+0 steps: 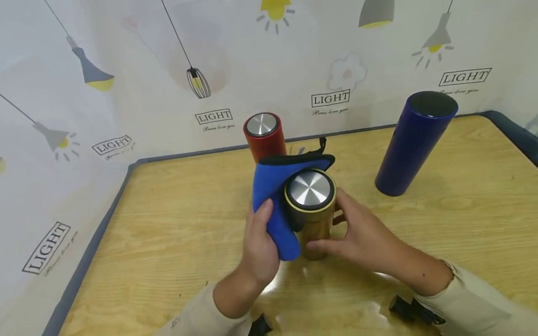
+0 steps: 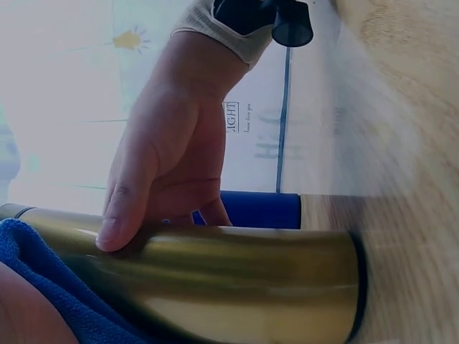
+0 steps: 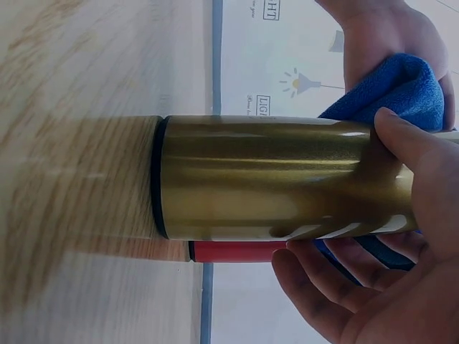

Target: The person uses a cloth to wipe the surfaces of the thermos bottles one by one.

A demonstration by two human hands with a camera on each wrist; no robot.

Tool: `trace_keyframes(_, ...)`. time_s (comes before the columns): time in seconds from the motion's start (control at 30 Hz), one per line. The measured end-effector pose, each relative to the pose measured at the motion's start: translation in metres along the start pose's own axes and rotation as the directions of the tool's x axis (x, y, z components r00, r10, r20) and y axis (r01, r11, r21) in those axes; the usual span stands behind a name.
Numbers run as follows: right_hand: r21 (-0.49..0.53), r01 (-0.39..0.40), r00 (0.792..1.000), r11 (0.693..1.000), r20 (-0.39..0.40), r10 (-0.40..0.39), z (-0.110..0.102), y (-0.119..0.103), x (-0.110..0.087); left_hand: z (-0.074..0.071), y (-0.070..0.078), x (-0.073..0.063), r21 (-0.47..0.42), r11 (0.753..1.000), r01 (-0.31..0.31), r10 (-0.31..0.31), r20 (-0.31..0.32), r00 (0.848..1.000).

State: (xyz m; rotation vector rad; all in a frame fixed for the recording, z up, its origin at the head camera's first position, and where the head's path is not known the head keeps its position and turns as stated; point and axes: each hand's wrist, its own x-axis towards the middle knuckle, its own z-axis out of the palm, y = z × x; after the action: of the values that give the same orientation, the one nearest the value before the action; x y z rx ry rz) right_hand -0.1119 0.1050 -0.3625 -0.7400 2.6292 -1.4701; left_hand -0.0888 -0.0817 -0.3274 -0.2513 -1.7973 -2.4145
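A gold vacuum flask (image 1: 317, 228) with a brushed silver lid and black base stands upright in front of me, its base right at the tabletop in the wrist views. My right hand (image 1: 365, 233) grips its side, thumb on the near face and fingers round the far side. In my left hand (image 1: 261, 247) is a folded blue cloth (image 1: 273, 186) with black edging and a small loop. The cloth lies against the flask's left side, just below the lid. Part of the left hand is hidden behind the cloth. The right wrist view shows the flask's gold body (image 3: 272, 179) up close.
Behind the cloth stands a red flask (image 1: 265, 137) with a silver lid, partly hidden. A tall blue cylinder (image 1: 414, 144) with a dark top stands at the back right. The wooden table (image 1: 168, 224) meets a lamp-patterned backdrop (image 1: 252, 60) along a grey edge.
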Motion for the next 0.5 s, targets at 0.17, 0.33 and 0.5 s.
trace_keyframes(0.17,0.006,-0.011,1.0,1.0,0.011,0.011,0.001,-0.001,0.0,0.002,-0.003,-0.003,0.003,1.0,0.03,-0.03,0.001,1.0)
trace_keyframes(0.33,0.001,0.018,1.0,1.0,-0.008,-0.018,0.001,-0.001,0.001,0.004,-0.008,-0.003,0.024,0.999,0.047,-0.047,0.014,0.999)
trace_keyframes(0.5,-0.001,0.039,0.999,0.999,-0.024,-0.039,0.001,0.0,0.001,0.003,-0.01,-0.002,0.046,0.996,0.074,-0.076,0.039,0.996)
